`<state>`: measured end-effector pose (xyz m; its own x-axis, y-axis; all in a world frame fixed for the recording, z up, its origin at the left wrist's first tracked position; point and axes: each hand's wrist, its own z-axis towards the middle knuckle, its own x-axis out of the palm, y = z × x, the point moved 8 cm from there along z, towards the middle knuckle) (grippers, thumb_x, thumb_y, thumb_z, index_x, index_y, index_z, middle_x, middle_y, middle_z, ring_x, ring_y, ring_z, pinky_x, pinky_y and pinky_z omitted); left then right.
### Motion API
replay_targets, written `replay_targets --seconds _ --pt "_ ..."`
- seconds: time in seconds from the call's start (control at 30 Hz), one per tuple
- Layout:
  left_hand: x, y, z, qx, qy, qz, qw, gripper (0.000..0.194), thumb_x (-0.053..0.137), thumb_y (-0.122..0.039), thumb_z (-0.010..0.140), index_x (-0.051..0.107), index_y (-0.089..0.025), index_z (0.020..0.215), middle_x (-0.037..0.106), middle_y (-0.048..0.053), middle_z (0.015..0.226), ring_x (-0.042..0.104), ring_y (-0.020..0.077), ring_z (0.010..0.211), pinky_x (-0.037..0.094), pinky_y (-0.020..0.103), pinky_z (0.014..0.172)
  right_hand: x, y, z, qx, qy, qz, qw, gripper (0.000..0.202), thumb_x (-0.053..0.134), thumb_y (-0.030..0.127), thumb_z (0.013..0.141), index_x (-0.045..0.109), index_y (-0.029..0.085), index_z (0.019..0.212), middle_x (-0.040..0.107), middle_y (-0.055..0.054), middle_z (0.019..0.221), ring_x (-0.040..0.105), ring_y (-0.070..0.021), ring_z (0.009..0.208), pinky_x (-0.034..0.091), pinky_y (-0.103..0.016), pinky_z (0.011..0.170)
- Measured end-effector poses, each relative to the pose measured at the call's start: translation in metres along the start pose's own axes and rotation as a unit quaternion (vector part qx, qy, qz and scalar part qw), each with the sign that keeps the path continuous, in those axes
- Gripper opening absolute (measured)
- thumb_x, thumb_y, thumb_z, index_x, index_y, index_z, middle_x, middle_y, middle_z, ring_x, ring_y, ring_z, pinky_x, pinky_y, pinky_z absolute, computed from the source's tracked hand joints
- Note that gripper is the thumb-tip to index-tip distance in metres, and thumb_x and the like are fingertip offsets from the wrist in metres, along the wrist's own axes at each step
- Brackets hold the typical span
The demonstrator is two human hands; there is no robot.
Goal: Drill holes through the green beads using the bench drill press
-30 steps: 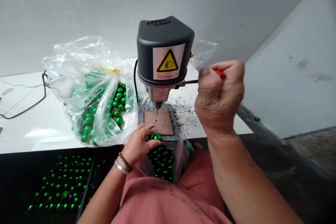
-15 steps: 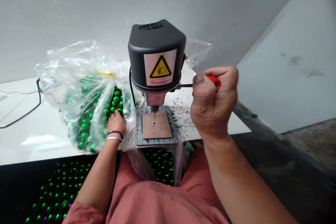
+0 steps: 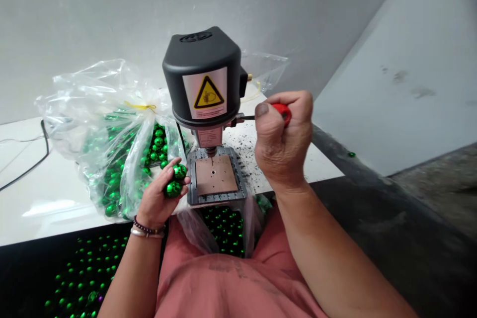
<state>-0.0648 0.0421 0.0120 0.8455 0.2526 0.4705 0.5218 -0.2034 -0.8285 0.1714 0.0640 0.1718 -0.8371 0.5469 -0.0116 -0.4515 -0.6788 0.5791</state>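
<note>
My left hand (image 3: 161, 198), palm up, holds shiny green balls (image 3: 173, 189) beside the opening of a clear plastic bag (image 3: 130, 159) full of similar balls. My right hand (image 3: 283, 139) is wrapped round the red knob (image 3: 282, 114) of the lever on a black drill press (image 3: 203, 79). A yellow warning label (image 3: 208, 93) is on the press housing. Under the drill bit (image 3: 212, 161) lies a brown square plate (image 3: 216, 176) with a small hole, set on the grey slotted base (image 3: 240, 179). No ball is on the plate.
Dark shavings (image 3: 244, 156) are scattered over the white table (image 3: 55, 198) right of the press. A black cable (image 3: 45, 146) lies at the far left. More green balls (image 3: 223, 231) are below the table edge, between my legs and at lower left. One lies on the floor (image 3: 351, 154).
My left hand has come out of the bag opening toward me and turned palm up with green balls in it. My right hand still grips the knob. The view has shifted slightly.
</note>
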Motion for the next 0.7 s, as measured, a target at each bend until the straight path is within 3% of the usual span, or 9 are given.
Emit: replay_targets --seconds 0.17,0.27,0.33,0.47,0.7 --pt "0.008 0.024 0.009 -0.019 -0.014 0.075 0.997 0.038 0.076 -0.027 0.059 0.065 -0.013 0.092 0.064 0.004 0.08 0.061 0.0133 0.07 0.044 0.019 0.054 0.0 -0.003 -0.002 0.006 0.014 0.004 1.0 0.016 0.046 0.035 0.084 0.044 0.02 0.08 0.045 0.005 0.07 0.042 -0.0013 0.057 0.036 -0.015 0.049" --pt "0.007 0.027 0.021 0.009 -0.017 0.214 0.977 0.047 0.076 -0.032 0.059 0.063 -0.015 0.101 0.065 0.002 0.08 0.059 0.0113 0.068 0.044 0.02 0.058 0.0 -0.004 -0.002 0.01 0.025 0.011 1.0 0.019 0.045 0.038 0.084 0.043 0.02 0.08 0.044 0.005 0.07 0.041 -0.0005 0.056 0.036 -0.014 0.047" --pt "0.007 0.022 0.029 0.061 -0.038 0.354 0.932 0.05 0.075 -0.034 0.059 0.062 -0.017 0.104 0.067 0.002 0.083 0.059 0.0127 0.071 0.045 0.023 0.063 0.0 -0.004 -0.002 0.013 0.032 0.015 0.999 0.018 0.045 0.038 0.084 0.044 0.02 0.081 0.045 0.005 0.07 0.04 -0.0004 0.055 0.037 -0.014 0.048" --pt "0.019 0.016 0.037 0.123 -0.054 0.57 0.811 0.037 0.069 -0.035 0.065 0.065 -0.018 0.098 0.069 0.003 0.084 0.061 0.0174 0.075 0.045 0.028 0.068 -0.001 -0.005 -0.003 0.023 0.04 0.007 0.999 0.017 0.045 0.037 0.084 0.045 0.02 0.082 0.046 0.005 0.07 0.04 -0.0011 0.055 0.038 -0.015 0.049" --pt "0.04 0.02 0.045 0.139 -0.04 0.687 0.712 0.039 0.065 -0.033 0.07 0.063 -0.023 0.108 0.07 0.003 0.098 0.063 0.0208 0.089 0.047 0.031 0.079 -0.001 -0.004 -0.004 0.027 0.046 -0.015 0.998 0.016 0.045 0.036 0.084 0.045 0.02 0.083 0.049 0.004 0.073 0.043 -0.0023 0.058 0.043 -0.017 0.054"
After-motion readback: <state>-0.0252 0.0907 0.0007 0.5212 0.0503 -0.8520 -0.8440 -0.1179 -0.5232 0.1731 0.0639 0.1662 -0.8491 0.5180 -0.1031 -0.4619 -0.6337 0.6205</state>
